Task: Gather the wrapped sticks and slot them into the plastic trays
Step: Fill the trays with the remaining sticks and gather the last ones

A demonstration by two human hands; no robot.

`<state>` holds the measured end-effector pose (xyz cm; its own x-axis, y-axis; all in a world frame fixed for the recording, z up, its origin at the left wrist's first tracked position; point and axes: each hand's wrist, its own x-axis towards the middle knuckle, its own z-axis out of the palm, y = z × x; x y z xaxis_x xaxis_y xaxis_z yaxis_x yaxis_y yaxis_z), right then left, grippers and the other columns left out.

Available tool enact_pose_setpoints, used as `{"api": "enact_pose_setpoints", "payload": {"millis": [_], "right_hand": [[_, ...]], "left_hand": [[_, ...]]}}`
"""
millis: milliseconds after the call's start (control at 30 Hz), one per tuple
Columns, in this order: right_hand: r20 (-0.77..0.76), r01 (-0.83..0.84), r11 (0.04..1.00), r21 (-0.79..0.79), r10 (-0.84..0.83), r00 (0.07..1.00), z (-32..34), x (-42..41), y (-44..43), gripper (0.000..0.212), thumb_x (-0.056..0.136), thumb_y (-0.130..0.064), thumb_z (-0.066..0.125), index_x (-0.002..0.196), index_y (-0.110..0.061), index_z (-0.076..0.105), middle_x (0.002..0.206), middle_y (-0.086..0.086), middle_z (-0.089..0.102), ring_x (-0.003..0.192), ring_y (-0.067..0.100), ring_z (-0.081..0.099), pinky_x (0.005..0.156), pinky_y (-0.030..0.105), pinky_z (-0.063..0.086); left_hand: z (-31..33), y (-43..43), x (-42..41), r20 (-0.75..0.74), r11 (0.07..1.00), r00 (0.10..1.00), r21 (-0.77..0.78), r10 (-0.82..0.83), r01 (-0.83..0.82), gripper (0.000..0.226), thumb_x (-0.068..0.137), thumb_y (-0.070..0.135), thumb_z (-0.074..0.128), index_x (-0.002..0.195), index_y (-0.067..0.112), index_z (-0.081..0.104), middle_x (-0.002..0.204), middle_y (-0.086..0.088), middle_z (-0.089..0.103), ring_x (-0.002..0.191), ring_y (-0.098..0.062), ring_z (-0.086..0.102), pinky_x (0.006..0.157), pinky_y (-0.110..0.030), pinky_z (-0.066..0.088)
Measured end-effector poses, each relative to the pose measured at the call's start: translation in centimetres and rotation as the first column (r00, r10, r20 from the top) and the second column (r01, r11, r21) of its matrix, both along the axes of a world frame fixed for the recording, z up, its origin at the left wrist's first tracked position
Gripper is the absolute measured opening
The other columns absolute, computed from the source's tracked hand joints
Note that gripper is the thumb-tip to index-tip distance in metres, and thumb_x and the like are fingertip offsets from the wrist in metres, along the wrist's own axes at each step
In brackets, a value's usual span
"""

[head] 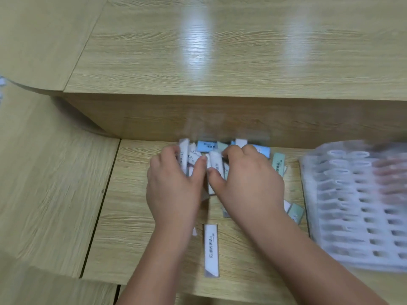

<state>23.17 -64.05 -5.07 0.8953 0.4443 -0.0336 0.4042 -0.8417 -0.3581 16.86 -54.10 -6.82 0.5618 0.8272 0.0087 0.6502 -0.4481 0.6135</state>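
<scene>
Clutching sticks (206, 146): left hand (174, 186), right hand (248, 179)

Bright overhead glare streaks on desk (220, 51); motion blur throughout.

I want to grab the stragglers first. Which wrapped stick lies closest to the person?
The white stick lying flat, lowest in view, below the left hand and right hand. The other sticks all lie farther off, around those hands.

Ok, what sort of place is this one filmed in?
Probably an office or meeting-room desk used for hand packing: a stepped wood-laminate table, loose wrapped sticks gripped by the left hand and right hand, and clear slotted plastic trays at the right.
</scene>
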Motion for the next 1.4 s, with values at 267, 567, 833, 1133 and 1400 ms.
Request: {"api": "enact_pose_setpoints", "payload": {"millis": [267,567,833,1133,1400], "right_hand": [[-0.341,0.212,0.884,0.416,-0.064,0.938,0.6,1.0,-1.4,0.017,0.083,-0.046,0.061,0.079,-0.031,0.056,0.070,-0.017,0.061,0.064,0.002,0.056,0.056,0.029,0.046],[-0.201,0.155,0.653,0.741,-0.004,0.980,5.8,3.8,-11.1,0.018,0.084,-0.032,0.065,0.100,-0.041,0.061,0.078,-0.012,0.065,0.066,0.006,0.058,0.059,0.015,0.047],[-0.107,0.187,0.726,0.661,-0.156,0.982,6.9,5.6,-20.0,0.014,0.086,-0.048,0.053,0.085,-0.036,0.061,0.074,-0.006,0.065,0.060,0.020,0.060,0.055,0.037,0.051],[-0.013,0.071,0.790,0.609,-0.080,0.997,4.5,6.4,-21.4,0.018,0.085,-0.028,0.069,0.092,-0.040,0.057,0.094,-0.025,0.066,0.078,-0.007,0.065,0.062,0.000,0.043],[0.085,-0.035,0.922,0.387,0.003,0.996,4.0,7.7,-21.4,0.018,0.083,-0.041,0.067,0.096,-0.039,0.055,0.080,-0.022,0.064,0.077,-0.003,0.062,0.060,0.034,0.056]], "left_hand": [[1.2,1.6,0.6,0.143,0.966,0.979,-0.236,0.144,-0.107,0.012,0.090,0.027,0.068,0.085,0.031,0.058,0.084,0.014,0.065,0.078,-0.007,0.064,0.062,-0.028,0.048],[6.6,-4.6,1.6,0.473,0.907,0.859,-0.246,-0.195,0.342,0.022,0.092,0.016,0.069,0.102,0.036,0.073,0.092,0.016,0.073,0.087,-0.007,0.070,0.074,-0.022,0.056],[7.9,-11.8,3.3,0.622,0.777,0.771,-0.415,-0.138,0.473,0.014,0.092,0.012,0.070,0.089,0.026,0.073,0.082,0.008,0.074,0.076,-0.006,0.069,0.067,-0.015,0.052],[7.0,-16.0,4.7,0.609,0.809,0.747,-0.280,-0.266,0.516,0.033,0.091,0.017,0.071,0.112,0.043,0.066,0.099,0.013,0.071,0.093,-0.011,0.070,0.073,-0.014,0.054],[5.1,-16.9,4.9,0.509,0.871,0.773,-0.087,-0.379,0.484,0.027,0.088,0.016,0.075,0.100,0.039,0.070,0.099,0.022,0.071,0.099,-0.001,0.067,0.081,-0.009,0.049]]}}
